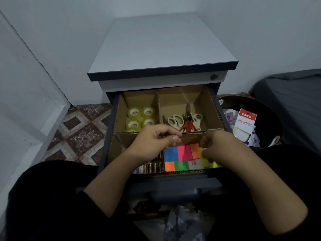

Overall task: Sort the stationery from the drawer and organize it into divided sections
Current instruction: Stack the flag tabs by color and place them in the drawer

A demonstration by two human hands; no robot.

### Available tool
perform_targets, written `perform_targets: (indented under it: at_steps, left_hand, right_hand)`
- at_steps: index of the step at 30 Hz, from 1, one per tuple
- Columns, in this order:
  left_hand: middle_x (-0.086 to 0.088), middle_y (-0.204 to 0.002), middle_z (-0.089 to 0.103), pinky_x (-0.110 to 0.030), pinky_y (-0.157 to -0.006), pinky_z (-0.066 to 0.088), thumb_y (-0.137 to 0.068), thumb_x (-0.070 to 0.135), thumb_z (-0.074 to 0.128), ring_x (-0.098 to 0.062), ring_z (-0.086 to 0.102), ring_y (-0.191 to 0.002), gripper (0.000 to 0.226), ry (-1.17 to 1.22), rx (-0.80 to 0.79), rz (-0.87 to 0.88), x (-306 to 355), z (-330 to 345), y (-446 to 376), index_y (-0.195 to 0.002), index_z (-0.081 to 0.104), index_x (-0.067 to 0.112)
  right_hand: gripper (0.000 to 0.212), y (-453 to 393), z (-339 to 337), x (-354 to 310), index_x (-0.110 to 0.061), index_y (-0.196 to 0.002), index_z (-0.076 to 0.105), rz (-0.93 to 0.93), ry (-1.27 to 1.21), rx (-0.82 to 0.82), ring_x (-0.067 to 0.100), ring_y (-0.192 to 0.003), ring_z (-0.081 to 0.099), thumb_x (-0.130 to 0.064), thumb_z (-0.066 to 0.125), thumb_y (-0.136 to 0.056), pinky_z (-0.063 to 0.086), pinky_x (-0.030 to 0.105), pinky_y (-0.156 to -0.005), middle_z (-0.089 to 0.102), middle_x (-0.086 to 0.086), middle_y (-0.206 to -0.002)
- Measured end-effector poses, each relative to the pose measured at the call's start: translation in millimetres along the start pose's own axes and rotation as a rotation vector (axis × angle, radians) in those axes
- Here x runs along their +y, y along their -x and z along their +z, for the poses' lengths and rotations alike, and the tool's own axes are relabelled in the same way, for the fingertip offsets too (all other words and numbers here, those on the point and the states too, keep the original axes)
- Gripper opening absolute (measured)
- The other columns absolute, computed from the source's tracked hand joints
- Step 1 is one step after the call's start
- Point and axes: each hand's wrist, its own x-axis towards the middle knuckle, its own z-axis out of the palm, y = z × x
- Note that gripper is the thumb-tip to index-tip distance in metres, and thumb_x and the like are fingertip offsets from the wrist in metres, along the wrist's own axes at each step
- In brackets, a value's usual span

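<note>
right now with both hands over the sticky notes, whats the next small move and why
Probably press the neon yellow sticky notes down flat with the right hand: they sit at the right end of the near-right cardboard section, the only bright pad lying tilted there.

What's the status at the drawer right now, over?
Left hand gripping the cardboard divider; right hand pinching a yellow sticky pad. Tape rolls and scissors already in back sections. Nothing in the way.
</note>
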Motion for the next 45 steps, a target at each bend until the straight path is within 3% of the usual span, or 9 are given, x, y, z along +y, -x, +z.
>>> perform_targets:
  at_steps: [3,7,10,19,26,33,45]
  left_hand:
    - [-0.004,-0.087,0.072,-0.010,-0.063,0.048,-0.091,-0.001,0.057,-0.001,0.068,-0.076,0.016,0.005,0.002,-0.004,-0.4,0.9,-1.4,-0.097,0.068,0.008]
    - [-0.002,-0.087,0.071,-0.010,-0.063,0.048,-0.091,-0.002,0.057,0.000,0.068,-0.076,0.016,0.007,0.002,-0.001,0.1,1.0,-1.2,-0.096,0.068,0.008]
    - [-0.001,-0.087,0.070,-0.010,-0.063,0.048,-0.090,-0.002,0.057,0.000,0.067,-0.075,0.017,0.007,0.004,0.000,0.3,1.2,-1.5,-0.094,0.068,0.010]
    - [0.002,-0.088,0.070,-0.015,-0.071,0.052,-0.089,-0.003,0.058,-0.005,0.069,-0.081,0.022,0.007,0.002,0.008,1.0,1.6,-1.2,-0.088,0.068,0.017]
    - [0.001,-0.088,0.070,-0.016,-0.074,0.053,-0.089,-0.002,0.058,-0.006,0.069,-0.082,0.021,0.013,-0.003,0.003,1.1,1.1,-1.1,-0.089,0.068,0.015]
    - [0.001,-0.088,0.070,-0.016,-0.073,0.053,-0.089,-0.004,0.058,-0.006,0.070,-0.082,0.022,0.026,-0.005,0.010,0.8,1.6,-1.6,-0.088,0.068,0.015]
    - [0.002,-0.087,0.071,-0.015,-0.072,0.052,-0.089,-0.003,0.058,-0.007,0.070,-0.083,0.022,0.004,0.000,0.015,2.0,1.2,-0.7,-0.088,0.069,0.016]
  right_hand:
    - [0.030,-3.6,9.3,0.9,-0.023,-0.089,0.054,0.035,-0.241,-0.151,0.015,-0.073,0.067,-0.009,0.075,-0.074,0.054,0.028,-0.061,0.064,0.002,-0.092]
    - [0.038,-6.7,15.1,-1.5,-0.021,-0.095,0.053,0.016,-0.138,-0.161,0.015,-0.084,0.057,-0.016,0.081,-0.071,0.044,0.021,-0.059,0.054,-0.001,-0.096]
    - [0.031,-7.2,15.6,-4.9,-0.015,-0.093,0.056,-0.009,-0.085,-0.167,0.014,-0.077,0.053,-0.015,0.079,-0.073,0.037,0.017,-0.051,0.052,-0.002,-0.085]
    - [0.024,-9.8,20.2,-5.1,-0.012,-0.096,0.060,-0.051,-0.005,-0.155,0.016,-0.081,0.054,-0.017,0.074,-0.078,0.038,0.017,-0.054,0.053,0.000,-0.086]
    - [0.022,-9.4,14.9,2.8,-0.029,-0.075,0.059,-0.145,0.081,-0.100,0.009,-0.079,0.055,-0.019,0.078,-0.071,0.043,0.023,-0.066,0.055,-0.012,-0.079]
    - [0.026,-14.6,21.0,0.5,-0.031,-0.078,0.062,-0.234,0.123,-0.059,0.010,-0.079,0.059,-0.030,0.083,-0.064,0.051,0.027,-0.069,0.060,-0.011,-0.080]
    - [0.019,-19.5,23.3,-0.7,-0.027,-0.084,0.067,-0.277,0.177,-0.099,0.013,-0.080,0.061,-0.020,0.076,-0.069,0.054,0.030,-0.073,0.063,-0.007,-0.084]
